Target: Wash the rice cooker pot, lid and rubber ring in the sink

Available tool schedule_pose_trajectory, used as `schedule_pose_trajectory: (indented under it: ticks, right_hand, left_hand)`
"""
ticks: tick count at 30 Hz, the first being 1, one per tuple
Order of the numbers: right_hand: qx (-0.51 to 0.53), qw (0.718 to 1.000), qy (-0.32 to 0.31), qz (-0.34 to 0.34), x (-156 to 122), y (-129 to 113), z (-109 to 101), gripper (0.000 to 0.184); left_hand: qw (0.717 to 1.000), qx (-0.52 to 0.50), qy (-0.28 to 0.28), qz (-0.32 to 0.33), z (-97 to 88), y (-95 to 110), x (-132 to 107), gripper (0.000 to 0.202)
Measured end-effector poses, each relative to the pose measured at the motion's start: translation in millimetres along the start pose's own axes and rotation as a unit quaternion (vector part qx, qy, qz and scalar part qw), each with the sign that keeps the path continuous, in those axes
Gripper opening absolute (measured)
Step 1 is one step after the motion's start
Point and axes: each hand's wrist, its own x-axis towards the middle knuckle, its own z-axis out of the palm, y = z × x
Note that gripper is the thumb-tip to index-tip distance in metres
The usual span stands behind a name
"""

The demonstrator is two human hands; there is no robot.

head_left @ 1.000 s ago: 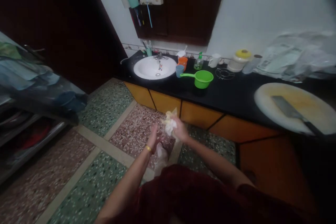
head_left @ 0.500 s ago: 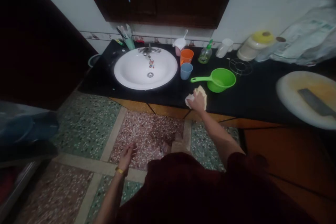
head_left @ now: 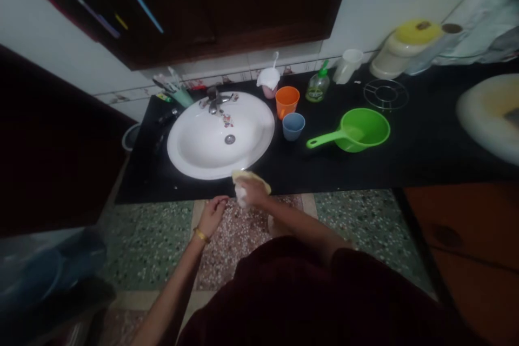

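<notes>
My right hand (head_left: 252, 193) is closed on a yellow and white cloth (head_left: 248, 177), pressing it on the black counter (head_left: 421, 157) at its front edge, just below the white sink (head_left: 203, 151). My left hand (head_left: 212, 214) hangs beside it below the counter edge, fingers loosely curled, holding nothing that I can see. A gold bangle sits on the left wrist.
On the counter stand an orange cup (head_left: 287, 101), a blue cup (head_left: 293, 126), a green ladle pot (head_left: 357, 130), a soap bottle (head_left: 317, 86), a wire trivet (head_left: 385, 94) and a yellow-lidded container (head_left: 405, 46). A round board (head_left: 490, 113) lies at right. A dark cabinet hangs above.
My right hand has slid the cloth left along the counter, from beside the green ladle pot to the front of the sink. My left hand rose toward the counter edge. The view moved closer.
</notes>
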Motion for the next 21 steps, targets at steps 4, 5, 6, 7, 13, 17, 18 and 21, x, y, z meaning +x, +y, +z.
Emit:
schedule_pose_trajectory:
  ticks: [4,5,6,7,13,17,18,21]
  right_hand:
    - [0.056,0.984,0.137,0.103,-63.6,56.0,-42.6,0.048]
    - [0.068,0.962,0.209,0.159,-89.0,86.6,-61.2,0.050]
    - [0.068,0.932,0.276,0.223,-114.1,118.3,-79.5,0.052]
    - [0.053,0.903,0.321,0.282,-136.3,147.4,-95.3,0.056]
    - [-0.058,0.892,0.289,0.343,-132.7,169.2,-79.9,0.058]
    - [-0.060,0.914,0.273,0.295,-70.6,130.0,-46.2,0.060]
    - [-0.063,0.907,0.284,0.305,-62.1,130.0,-46.7,0.059]
    - [-0.074,0.888,0.304,0.336,-48.7,150.7,-64.4,0.051]
  left_hand:
    - [0.993,0.041,-0.039,0.103,2.2,43.0,53.8,0.046]
    - [0.990,0.064,-0.039,0.123,2.3,46.7,60.4,0.043]
    - [0.985,0.092,-0.041,0.143,2.7,49.8,66.2,0.042]
    - [0.977,0.124,-0.047,0.168,4.0,54.1,72.3,0.041]
    - [0.860,0.314,-0.134,0.379,58.2,142.3,133.8,0.046]
    - [0.778,0.422,-0.166,0.434,119.3,219.1,169.6,0.057]
    - [0.757,0.452,-0.174,0.439,131.2,232.5,176.5,0.061]
    - [0.703,0.542,-0.194,0.418,155.3,256.5,197.1,0.067]
